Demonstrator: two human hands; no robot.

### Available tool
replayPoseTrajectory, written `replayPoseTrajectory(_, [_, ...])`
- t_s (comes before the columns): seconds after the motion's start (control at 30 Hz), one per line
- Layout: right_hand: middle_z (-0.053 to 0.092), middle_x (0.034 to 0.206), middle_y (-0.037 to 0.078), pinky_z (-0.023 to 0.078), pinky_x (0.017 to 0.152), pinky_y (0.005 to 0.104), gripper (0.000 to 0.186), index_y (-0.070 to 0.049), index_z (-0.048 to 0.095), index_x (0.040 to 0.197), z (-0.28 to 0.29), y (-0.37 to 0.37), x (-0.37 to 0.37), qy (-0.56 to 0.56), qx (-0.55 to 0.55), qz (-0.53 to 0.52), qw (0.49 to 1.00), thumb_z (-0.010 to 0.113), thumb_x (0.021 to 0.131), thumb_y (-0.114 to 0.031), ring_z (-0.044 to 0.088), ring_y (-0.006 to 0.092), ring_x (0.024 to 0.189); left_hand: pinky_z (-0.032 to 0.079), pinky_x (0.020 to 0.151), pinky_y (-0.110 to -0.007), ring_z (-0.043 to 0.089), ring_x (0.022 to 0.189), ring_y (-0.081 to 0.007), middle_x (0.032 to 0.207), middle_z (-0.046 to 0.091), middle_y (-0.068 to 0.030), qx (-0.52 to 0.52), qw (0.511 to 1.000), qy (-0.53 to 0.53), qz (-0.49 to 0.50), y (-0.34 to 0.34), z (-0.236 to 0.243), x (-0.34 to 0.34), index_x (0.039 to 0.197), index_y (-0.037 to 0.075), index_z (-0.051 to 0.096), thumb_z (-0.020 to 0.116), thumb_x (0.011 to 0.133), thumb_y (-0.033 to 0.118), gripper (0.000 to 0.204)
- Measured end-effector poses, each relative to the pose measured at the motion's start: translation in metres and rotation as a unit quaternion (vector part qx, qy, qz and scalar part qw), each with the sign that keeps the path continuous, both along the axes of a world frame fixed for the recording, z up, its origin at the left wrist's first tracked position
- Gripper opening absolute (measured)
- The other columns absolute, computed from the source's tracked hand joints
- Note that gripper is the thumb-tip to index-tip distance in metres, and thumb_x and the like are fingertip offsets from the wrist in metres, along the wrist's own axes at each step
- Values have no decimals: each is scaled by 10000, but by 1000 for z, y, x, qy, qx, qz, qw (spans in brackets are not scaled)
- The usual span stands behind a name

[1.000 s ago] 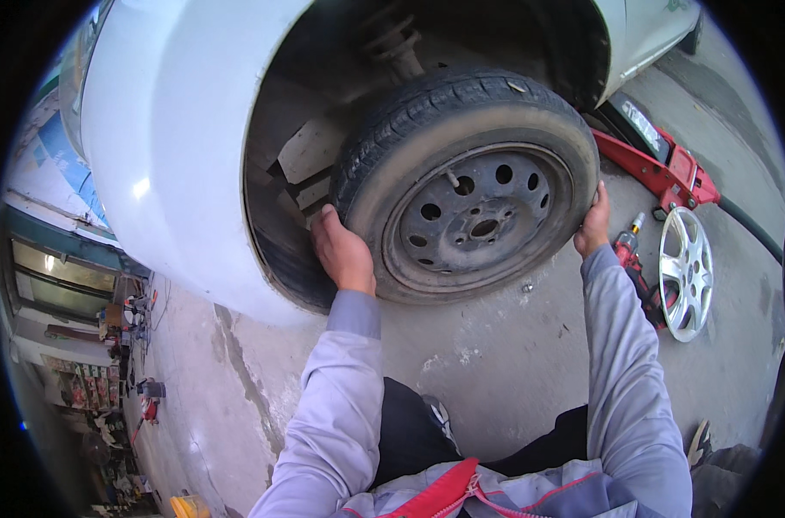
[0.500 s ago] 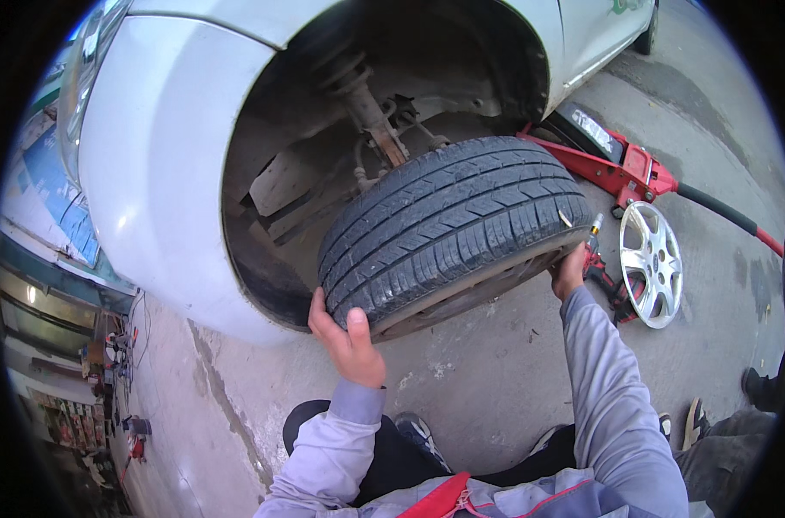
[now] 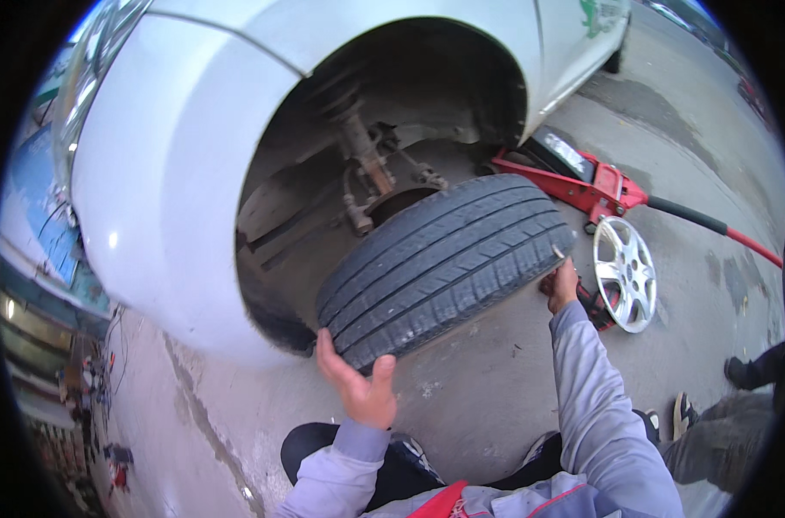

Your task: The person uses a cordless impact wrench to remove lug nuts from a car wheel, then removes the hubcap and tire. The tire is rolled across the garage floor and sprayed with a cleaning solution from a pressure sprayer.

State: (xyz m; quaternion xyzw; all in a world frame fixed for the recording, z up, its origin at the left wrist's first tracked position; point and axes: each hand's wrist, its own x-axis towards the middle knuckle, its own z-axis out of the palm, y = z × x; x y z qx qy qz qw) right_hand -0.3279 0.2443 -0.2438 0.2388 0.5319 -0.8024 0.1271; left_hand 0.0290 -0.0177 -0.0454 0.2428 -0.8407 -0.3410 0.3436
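A black-treaded car wheel [image 3: 449, 268] is held between my two hands, tilted, in front of the open wheel arch of a white car [image 3: 168, 173]. My left hand [image 3: 362, 388] presses its fingers to the tyre's lower left edge, thumb spread apart. At the right end my right hand [image 3: 563, 287] grips the wheel, its fingertips partly hidden. Behind the wheel show a strut [image 3: 358, 142] and part of the brake disc [image 3: 401, 203]; the wheel covers the rest of the hub. The wheel's outer face is turned out of sight.
A red floor jack [image 3: 604, 186] with a long handle reaches under the car at right. Against a red and black tool [image 3: 598, 311] leans a silver wheel cover [image 3: 626, 274]. Another person's legs [image 3: 729, 432] are at lower right. Tools [image 3: 118, 457] lie at far left.
The wheel has tipped so its outer face no longer shows, and it sits lower in view, exposing part of the brake disc. Both hands keep their hold; the view has shifted.
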Motion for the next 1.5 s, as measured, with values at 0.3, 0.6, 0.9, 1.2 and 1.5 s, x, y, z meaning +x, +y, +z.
replayPoseTrajectory(0.3, [756,1160,85,525,927,330,433,-23,728,1262,246,43,2,446,162,243,846,730,982,-353,682,173,1071,153,1285,-568,216,1561,-446,1671,199,-311,37,999,8,-6,-3,-1,0,1646,-81,156,695,974,620,1111])
replayPoseTrajectory(0.6, [751,1095,177,562,966,403,314,16,709,1180,301,41,50,525,468,338,626,732,909,-140,726,326,1052,155,1283,-568,233,1551,-442,1662,221,-312,45,999,18,-7,-4,0,-4,1639,-93,168,676,984,627,1098])
replayPoseTrajectory(0.9, [737,1062,149,568,905,405,346,-23,728,1160,293,47,72,604,442,296,594,823,835,-96,724,317,1000,174,1277,-570,250,1546,-454,1652,250,-314,33,999,18,0,-2,0,0,1635,-94,191,696,959,645,1121])
replayPoseTrajectory(1.2, [710,1100,144,571,847,398,218,-18,743,979,292,41,76,629,412,322,576,816,774,-29,708,302,996,176,1282,-555,237,1555,-446,1651,235,-321,50,998,32,-18,-2,4,-4,1632,-105,178,694,966,629,1118])
replayPoseTrajectory(1.5, [681,1267,227,521,1000,504,409,-2,708,1127,328,33,121,603,465,300,575,809,775,-183,667,412,1135,190,1280,-550,269,1539,-464,1657,259,-322,2,1000,7,10,1,6,-3,1638,-78,210,787,917,565,1126])
